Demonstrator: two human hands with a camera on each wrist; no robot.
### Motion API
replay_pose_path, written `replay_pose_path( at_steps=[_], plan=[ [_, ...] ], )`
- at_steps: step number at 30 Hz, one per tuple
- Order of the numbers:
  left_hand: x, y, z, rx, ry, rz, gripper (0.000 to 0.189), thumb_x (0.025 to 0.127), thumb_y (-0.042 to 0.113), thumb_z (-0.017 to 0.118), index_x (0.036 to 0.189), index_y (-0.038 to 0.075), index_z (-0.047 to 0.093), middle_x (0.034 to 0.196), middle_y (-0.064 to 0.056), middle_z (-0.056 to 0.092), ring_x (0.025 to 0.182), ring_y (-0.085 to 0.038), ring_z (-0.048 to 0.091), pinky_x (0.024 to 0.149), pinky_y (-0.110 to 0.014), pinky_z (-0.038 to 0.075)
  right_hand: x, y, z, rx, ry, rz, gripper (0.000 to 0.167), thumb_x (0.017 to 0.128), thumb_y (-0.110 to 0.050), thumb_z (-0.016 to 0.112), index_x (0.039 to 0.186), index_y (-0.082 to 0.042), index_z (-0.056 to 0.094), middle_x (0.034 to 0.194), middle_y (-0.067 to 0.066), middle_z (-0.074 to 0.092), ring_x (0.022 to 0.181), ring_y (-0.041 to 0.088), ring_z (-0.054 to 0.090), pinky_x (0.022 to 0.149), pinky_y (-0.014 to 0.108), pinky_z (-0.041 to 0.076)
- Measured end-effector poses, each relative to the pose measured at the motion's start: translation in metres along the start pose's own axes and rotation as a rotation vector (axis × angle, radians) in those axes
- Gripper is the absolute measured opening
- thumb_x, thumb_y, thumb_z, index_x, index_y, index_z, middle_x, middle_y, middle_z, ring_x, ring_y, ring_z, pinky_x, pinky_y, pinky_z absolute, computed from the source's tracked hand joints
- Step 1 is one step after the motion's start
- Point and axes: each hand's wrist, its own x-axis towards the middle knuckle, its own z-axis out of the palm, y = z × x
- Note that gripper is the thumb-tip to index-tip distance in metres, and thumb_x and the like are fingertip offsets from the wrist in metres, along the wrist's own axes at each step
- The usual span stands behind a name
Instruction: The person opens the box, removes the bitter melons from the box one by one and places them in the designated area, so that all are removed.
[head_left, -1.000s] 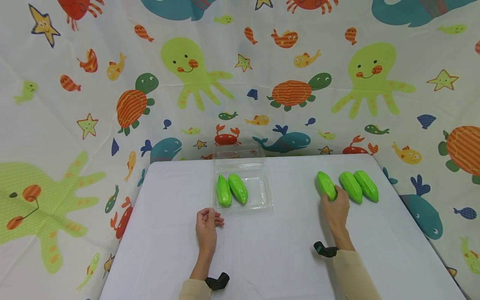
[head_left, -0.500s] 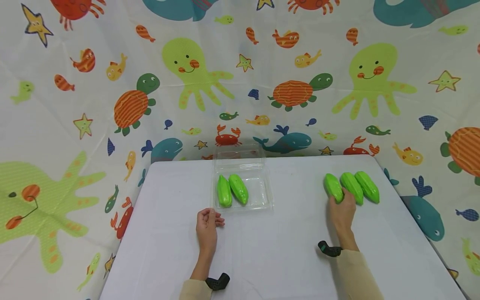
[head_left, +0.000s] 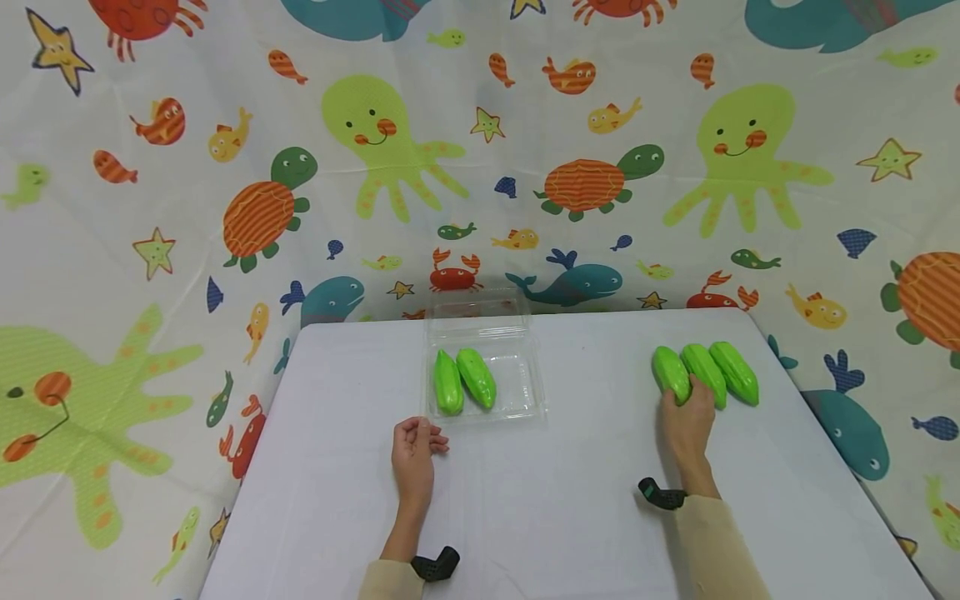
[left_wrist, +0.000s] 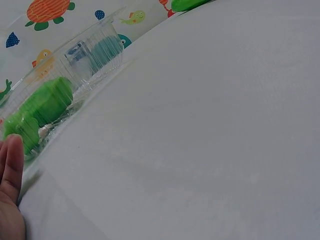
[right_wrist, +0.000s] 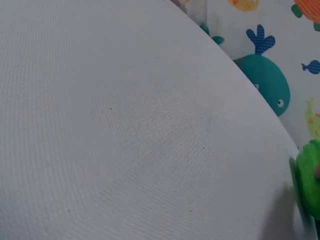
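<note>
My right hand (head_left: 688, 421) grips the near end of a green, ridged star fruit (head_left: 670, 371), thumb on its left and fingers on its right. Two more star fruits, a middle one (head_left: 703, 368) and a right one (head_left: 735, 372), lie alongside it in a slanted row. At the right edge of the right wrist view, part of the held star fruit (right_wrist: 308, 180) shows. My left hand (head_left: 413, 454) rests loosely on the table, holding nothing, just in front of a clear plastic clamshell box (head_left: 517, 407). Inside its left part lie two star fruits, one left (head_left: 448, 385) and one tilted (head_left: 476, 379).
The box's lid (head_left: 480, 307) stands raised at the table's back edge, against a sea-animal print curtain (head_left: 600, 50). White cloth covers the table (head_left: 540, 500). The row of star fruits is near the table's right edge.
My right hand has moved to the right with the star fruit, bringing it up beside the other two. The left hand has stayed in place.
</note>
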Motion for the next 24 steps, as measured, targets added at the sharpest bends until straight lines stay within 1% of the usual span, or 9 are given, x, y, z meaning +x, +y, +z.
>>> replay_pose_path(
  at_steps=[3,9,13,17,21,24],
  plan=[
    [-0.0006,0.0004,0.0001,0.008,-0.002,-0.001,0.033,0.105,0.030,0.052,0.117,0.000,0.050,0.092,-0.019,0.063,0.069,-0.015,0.068,0.062,-0.028,0.063,0.0005,0.0003,-0.0015,-0.007,-0.013,0.015,0.053,0.096,-0.010,0.055,0.140,0.015,0.041,0.137,0.038,0.047,0.132,0.051,0.043,0.110,0.062,0.037],
    [-0.0014,0.0024,0.0011,0.008,0.002,-0.001,0.030,0.105,0.029,0.053,0.116,0.001,0.051,0.090,-0.015,0.064,0.069,-0.016,0.069,0.062,-0.028,0.063,-0.0004,-0.0012,-0.0058,-0.003,-0.020,0.023,0.053,0.096,-0.010,0.055,0.140,0.016,0.041,0.138,0.038,0.047,0.132,0.051,0.043,0.108,0.062,0.038],
    [-0.0017,0.0038,0.0008,-0.001,0.000,-0.004,0.030,0.105,0.029,0.053,0.116,0.001,0.051,0.091,-0.017,0.064,0.069,-0.017,0.069,0.062,-0.028,0.063,-0.0008,-0.0025,-0.0070,-0.008,-0.024,0.019,0.052,0.097,-0.009,0.053,0.140,0.017,0.041,0.138,0.039,0.046,0.132,0.052,0.042,0.109,0.063,0.037],
    [-0.0022,0.0047,0.0001,0.005,-0.001,-0.027,0.032,0.105,0.030,0.053,0.117,0.001,0.050,0.094,-0.019,0.063,0.070,-0.016,0.068,0.063,-0.028,0.063,-0.0007,-0.0024,-0.0073,-0.027,-0.032,0.011,0.050,0.099,-0.011,0.050,0.140,0.017,0.040,0.138,0.039,0.046,0.132,0.053,0.041,0.109,0.064,0.036],
    [-0.0020,0.0042,0.0001,0.025,0.002,-0.039,0.029,0.106,0.026,0.051,0.118,0.001,0.050,0.095,-0.020,0.064,0.071,-0.018,0.069,0.064,-0.030,0.063,0.0008,-0.0012,-0.0068,-0.035,-0.035,0.006,0.049,0.100,-0.012,0.049,0.140,0.016,0.041,0.138,0.039,0.046,0.133,0.052,0.041,0.110,0.064,0.036],
    [-0.0020,0.0064,0.0008,0.027,0.001,-0.039,0.025,0.106,0.021,0.050,0.118,-0.001,0.050,0.095,-0.021,0.064,0.071,-0.023,0.069,0.065,-0.034,0.064,0.0016,-0.0014,-0.0072,-0.041,-0.031,0.001,0.048,0.100,-0.011,0.048,0.139,0.017,0.042,0.137,0.039,0.047,0.132,0.053,0.042,0.110,0.064,0.036]
  ],
)
